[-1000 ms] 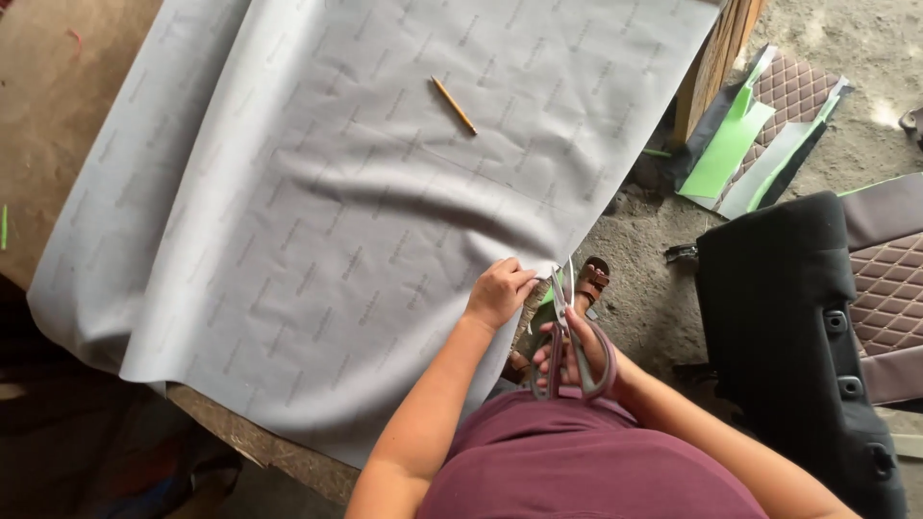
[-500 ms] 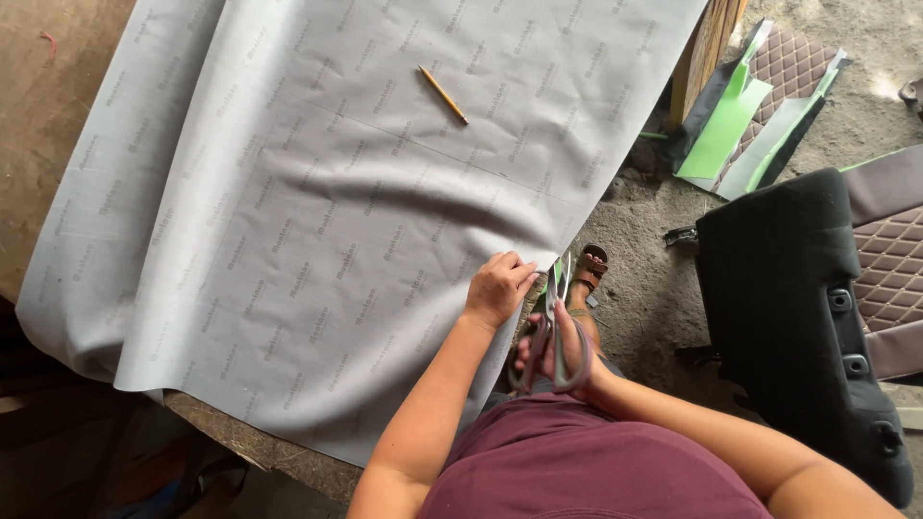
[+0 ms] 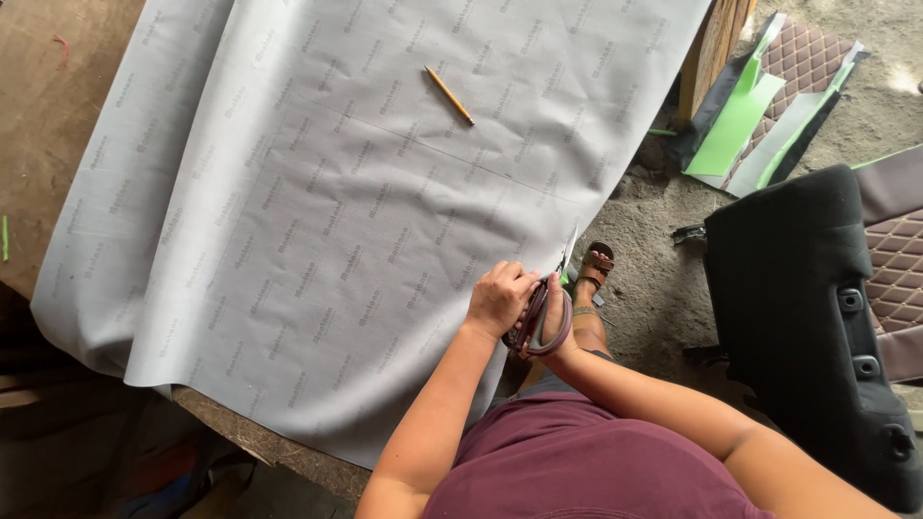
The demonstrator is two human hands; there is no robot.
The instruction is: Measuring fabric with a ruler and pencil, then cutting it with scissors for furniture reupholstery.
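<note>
Scissors (image 3: 546, 306) in right-hand fingers (image 3: 561, 322), at fabric (image 3: 317, 202) edge

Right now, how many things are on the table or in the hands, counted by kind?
Grey sheet spread on the table: 1
Pencil lying on the sheet: 1
Scissors at the sheet's edge, held in the right hand, with the left hand on the sheet beside them: 1
Total: 3
</note>
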